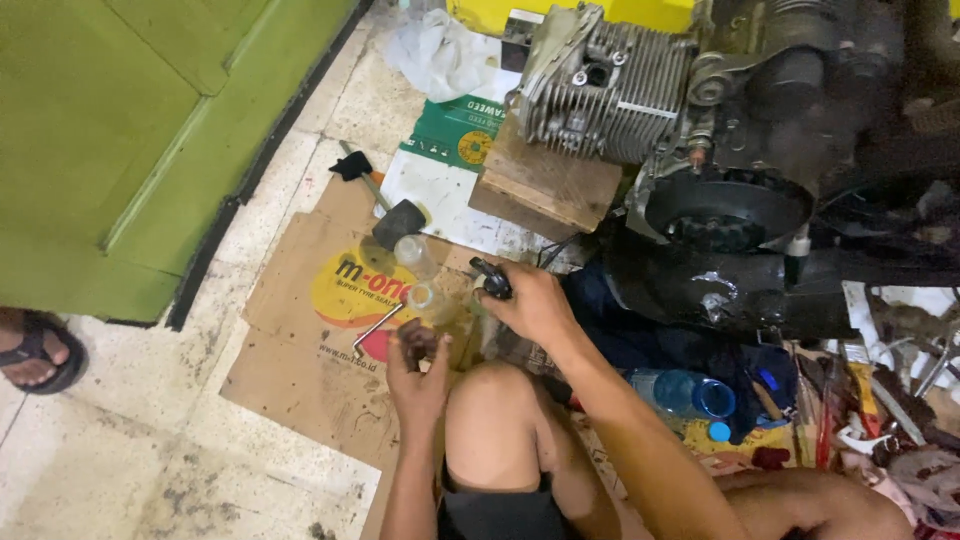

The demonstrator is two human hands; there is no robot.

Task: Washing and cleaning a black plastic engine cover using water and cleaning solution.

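Note:
My right hand (530, 300) grips a small dark metal part (492, 278) over the cardboard, close to the engine's black cover (725, 210). My left hand (418, 365) is held up in front of my knee (495, 400), fingers curled around a small dark piece that I cannot make out. A clear plastic bottle (425, 275) lies on the cardboard just beyond both hands. A bent metal hex key (378, 327) lies beside the left hand.
A finned engine (610, 85) rests on wooden blocks (545, 180). A hammer (385, 205) lies on flattened cardboard (310, 370). A blue bottle (685, 393) and scattered tools (880, 400) sit at right. A green door (130, 130) stands left; another person's sandalled foot (35, 350).

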